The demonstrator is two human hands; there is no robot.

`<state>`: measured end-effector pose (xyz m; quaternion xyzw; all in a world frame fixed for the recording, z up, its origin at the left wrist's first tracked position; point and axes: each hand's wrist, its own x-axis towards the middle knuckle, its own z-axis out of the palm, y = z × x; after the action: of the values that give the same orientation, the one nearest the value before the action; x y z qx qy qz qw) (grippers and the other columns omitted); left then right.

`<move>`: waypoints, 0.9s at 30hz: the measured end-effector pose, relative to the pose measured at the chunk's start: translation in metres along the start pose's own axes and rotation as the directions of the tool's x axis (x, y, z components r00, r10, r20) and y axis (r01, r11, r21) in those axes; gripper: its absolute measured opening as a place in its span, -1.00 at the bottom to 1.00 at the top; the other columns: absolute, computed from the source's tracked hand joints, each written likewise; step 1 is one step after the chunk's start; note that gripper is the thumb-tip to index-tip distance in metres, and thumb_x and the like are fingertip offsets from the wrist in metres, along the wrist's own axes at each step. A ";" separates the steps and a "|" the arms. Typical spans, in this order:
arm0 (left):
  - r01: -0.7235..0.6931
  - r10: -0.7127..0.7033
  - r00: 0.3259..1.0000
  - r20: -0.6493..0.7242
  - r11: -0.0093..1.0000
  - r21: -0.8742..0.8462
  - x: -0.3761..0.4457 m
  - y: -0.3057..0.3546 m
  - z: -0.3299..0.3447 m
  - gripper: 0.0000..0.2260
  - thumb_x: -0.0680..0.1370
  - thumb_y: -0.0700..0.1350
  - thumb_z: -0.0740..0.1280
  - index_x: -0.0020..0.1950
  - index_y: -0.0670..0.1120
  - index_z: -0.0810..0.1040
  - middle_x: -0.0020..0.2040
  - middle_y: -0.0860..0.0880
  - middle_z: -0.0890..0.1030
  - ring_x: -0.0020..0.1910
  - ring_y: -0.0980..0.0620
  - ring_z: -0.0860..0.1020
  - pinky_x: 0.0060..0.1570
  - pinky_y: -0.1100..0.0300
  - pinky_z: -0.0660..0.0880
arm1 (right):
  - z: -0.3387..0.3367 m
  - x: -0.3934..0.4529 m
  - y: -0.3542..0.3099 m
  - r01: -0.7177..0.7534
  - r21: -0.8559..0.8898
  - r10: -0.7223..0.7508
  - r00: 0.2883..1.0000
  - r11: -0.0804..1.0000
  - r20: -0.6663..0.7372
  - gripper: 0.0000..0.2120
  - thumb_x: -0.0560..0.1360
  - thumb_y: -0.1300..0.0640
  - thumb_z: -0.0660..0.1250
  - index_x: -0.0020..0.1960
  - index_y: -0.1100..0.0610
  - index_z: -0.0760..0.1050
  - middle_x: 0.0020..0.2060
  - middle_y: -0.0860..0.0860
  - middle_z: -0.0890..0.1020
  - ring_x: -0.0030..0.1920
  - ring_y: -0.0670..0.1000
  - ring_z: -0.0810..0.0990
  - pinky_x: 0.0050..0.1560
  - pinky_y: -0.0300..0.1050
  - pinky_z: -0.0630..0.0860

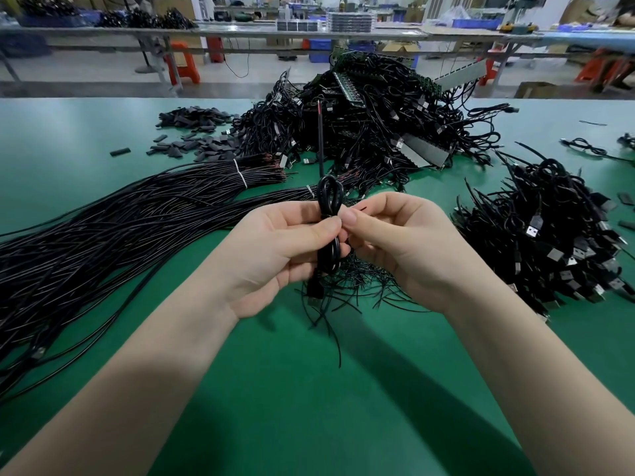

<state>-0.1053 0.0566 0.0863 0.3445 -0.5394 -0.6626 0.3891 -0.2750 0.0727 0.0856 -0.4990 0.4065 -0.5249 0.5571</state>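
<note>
Black USB cable [330,185] folded into a narrow hank, loop at 12 o'clock, plug [313,297] dangling at 6; gripped in curled left hand [275,255], pinched by right hand [409,249].

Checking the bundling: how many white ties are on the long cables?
2: one white tie on the farther bundle, a second white tie just beyond the left hand; more may be hidden.

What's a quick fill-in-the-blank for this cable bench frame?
The left hand and right hand hold a coiled cable coloured ____.
The table surface is ____.
A ____ tie binds the straight-cable bundle.
Missing: black; green; white.
</note>
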 end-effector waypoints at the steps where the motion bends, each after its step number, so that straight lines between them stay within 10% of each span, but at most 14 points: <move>1: -0.001 0.001 1.000 0.001 1.000 0.010 0.000 0.001 -0.001 -0.85 0.32 -0.07 0.45 -0.14 0.04 0.74 -0.21 0.03 0.69 -0.22 0.11 0.66 -0.08 0.18 0.61 | 0.001 0.000 -0.001 0.024 -0.009 -0.024 1.000 1.000 0.003 -0.82 0.26 0.07 0.50 -0.23 0.13 0.58 -0.32 0.07 0.68 -0.32 -0.02 0.61 -0.26 -0.26 0.55; 12: 0.017 -0.017 1.000 -0.001 0.993 -0.113 0.000 0.007 -0.003 -0.86 0.30 -0.10 0.44 -0.19 -0.06 0.73 -0.27 -0.02 0.67 -0.30 0.09 0.66 -0.23 0.23 0.63 | 0.002 -0.002 -0.007 0.150 -0.191 -0.156 0.988 0.970 -0.016 -0.83 0.29 0.05 0.47 -0.22 0.13 0.60 -0.34 0.07 0.64 -0.34 -0.06 0.56 -0.28 -0.26 0.52; 27: -0.184 0.193 0.981 -0.016 0.954 0.235 -0.002 0.005 -0.004 -0.87 0.37 -0.05 0.42 -0.14 0.02 0.72 -0.29 -0.04 0.69 -0.33 0.14 0.61 -0.43 0.42 0.39 | 0.003 -0.001 -0.002 -0.271 0.070 0.265 0.960 0.960 0.087 -0.80 0.18 -0.01 0.51 -0.22 0.03 0.72 -0.31 -0.02 0.66 -0.37 -0.18 0.55 -0.35 -0.38 0.49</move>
<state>-0.1000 0.0558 0.0906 0.3475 -0.6360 -0.5479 0.4177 -0.2723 0.0740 0.0882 -0.4362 0.4270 -0.4410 0.6580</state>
